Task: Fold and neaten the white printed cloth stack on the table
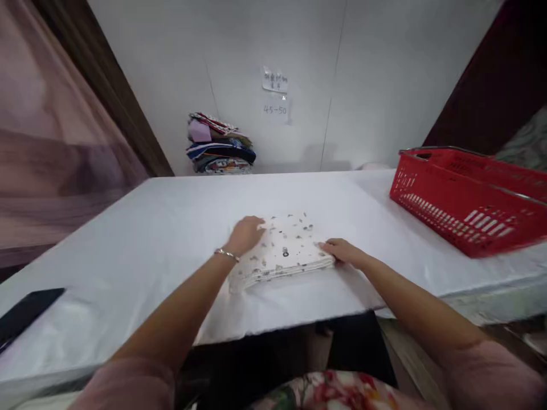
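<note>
A folded white cloth with small dark prints (286, 242) lies in several layers near the table's front edge. My left hand (248, 234) rests on its left side, fingers apart, with a bracelet at the wrist. At the cloth's right edge, my right hand (342, 251) has its thumb on top and its fingers curled at the side, gripping the layers. The fingertips of my right hand are partly hidden by the cloth.
The table (171, 228) has a white cover. A red plastic basket (465, 199) stands at the right. Folded fabrics (221, 145) are stacked by the back wall. A dark flat object (29, 313) lies at the left edge. Pink fabric (55, 131) hangs at the left.
</note>
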Motion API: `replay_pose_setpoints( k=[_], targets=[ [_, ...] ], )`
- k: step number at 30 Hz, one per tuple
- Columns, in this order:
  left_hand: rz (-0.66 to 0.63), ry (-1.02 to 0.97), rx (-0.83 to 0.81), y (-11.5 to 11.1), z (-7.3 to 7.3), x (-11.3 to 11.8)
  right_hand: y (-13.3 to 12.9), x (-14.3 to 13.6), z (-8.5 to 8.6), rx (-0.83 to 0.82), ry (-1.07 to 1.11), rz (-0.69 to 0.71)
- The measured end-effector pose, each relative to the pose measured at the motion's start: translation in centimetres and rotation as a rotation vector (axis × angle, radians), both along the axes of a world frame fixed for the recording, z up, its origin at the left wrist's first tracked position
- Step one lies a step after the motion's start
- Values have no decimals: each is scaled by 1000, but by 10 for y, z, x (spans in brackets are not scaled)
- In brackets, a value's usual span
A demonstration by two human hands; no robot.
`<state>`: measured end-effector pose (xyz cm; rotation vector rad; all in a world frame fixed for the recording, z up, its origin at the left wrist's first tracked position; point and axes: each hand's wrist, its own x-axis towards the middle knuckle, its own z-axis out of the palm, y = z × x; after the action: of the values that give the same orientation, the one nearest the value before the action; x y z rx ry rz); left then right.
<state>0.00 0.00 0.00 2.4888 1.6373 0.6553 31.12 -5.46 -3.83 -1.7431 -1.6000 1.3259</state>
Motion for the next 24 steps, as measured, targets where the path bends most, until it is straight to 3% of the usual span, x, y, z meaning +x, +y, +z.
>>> replay_pose_setpoints(
  k=[3,6,9,14,19,24],
  targets=[
    [-227,-75,23,-44,-11,51,-7,1,2,12,13,-48],
    [-387,-75,63,-74,-24,92,-19,4,1,50,72,-88],
    [-393,-27,94,-85,-36,116,-34,10,-4,89,141,-91],
    [-318,10,133,-85,-46,124,-48,8,-19,313,117,41],
    [-306,21,133,-89,-48,122,-48,-3,-26,484,-178,-12],
    [-269,33,137,-96,-46,126,-49,-3,-34,563,-164,-73]
  ],
)
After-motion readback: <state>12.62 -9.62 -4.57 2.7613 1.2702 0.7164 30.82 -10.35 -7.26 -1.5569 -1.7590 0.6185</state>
